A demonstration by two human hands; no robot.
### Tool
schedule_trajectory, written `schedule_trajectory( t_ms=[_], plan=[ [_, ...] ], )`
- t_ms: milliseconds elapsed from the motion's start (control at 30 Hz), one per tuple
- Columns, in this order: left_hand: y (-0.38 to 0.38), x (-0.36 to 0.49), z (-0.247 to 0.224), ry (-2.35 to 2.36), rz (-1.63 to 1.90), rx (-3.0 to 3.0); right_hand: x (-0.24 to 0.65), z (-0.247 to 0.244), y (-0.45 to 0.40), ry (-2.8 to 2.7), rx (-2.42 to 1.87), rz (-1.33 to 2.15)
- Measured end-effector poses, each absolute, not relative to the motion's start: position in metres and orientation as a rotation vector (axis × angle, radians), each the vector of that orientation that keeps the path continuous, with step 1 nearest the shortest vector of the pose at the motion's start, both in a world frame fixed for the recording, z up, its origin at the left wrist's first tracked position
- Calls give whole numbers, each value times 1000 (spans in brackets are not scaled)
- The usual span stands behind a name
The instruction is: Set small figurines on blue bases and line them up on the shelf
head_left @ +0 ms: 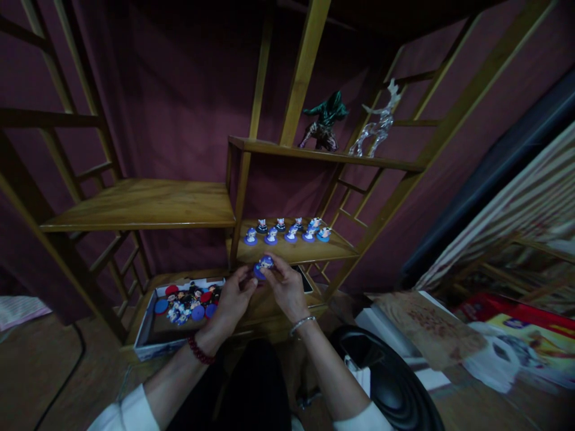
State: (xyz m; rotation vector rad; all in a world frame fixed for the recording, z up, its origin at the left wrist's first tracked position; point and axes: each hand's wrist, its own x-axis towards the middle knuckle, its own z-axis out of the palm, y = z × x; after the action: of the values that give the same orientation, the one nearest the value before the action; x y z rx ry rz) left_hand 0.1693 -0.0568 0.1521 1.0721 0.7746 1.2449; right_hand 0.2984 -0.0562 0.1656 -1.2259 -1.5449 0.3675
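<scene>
A small purple figurine (264, 266) on a round base is held up in front of the shelf. My right hand (287, 287) pinches it between thumb and fingers. Just left of it, my left hand (236, 296) has its fingers curled close to the base; whether they touch it is hard to tell. Behind my hands, several small figurines (291, 234) stand in two rows on the low shelf (341, 248), purple ones in front. To the left, an open box (157, 338) holds several figurines with red, blue and purple bases.
A dark green-hooded figure (326, 123) and a clear deer figure (377, 126) stand on the upper shelf. A phone-like dark object (304, 279) lies behind my right hand. A black round object (386, 383), a plastic bag (492, 359) and cardboard (426, 326) are at the right.
</scene>
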Motion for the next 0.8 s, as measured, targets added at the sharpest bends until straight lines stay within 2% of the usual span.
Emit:
schedule_trajectory(
  t_ms=[100,233,400,800],
  plan=[
    [-57,169,145,933,1316,1268,303,171,-42,-1537,-1234,370],
    [-63,165,147,1097,1394,1839,306,176,-18,-1598,-1224,404],
    [-62,164,150,1186,1347,2340,306,171,8,-1680,-1244,413],
    [-40,167,141,1182,1126,2653,307,170,24,-1776,-1284,426]
  ],
)
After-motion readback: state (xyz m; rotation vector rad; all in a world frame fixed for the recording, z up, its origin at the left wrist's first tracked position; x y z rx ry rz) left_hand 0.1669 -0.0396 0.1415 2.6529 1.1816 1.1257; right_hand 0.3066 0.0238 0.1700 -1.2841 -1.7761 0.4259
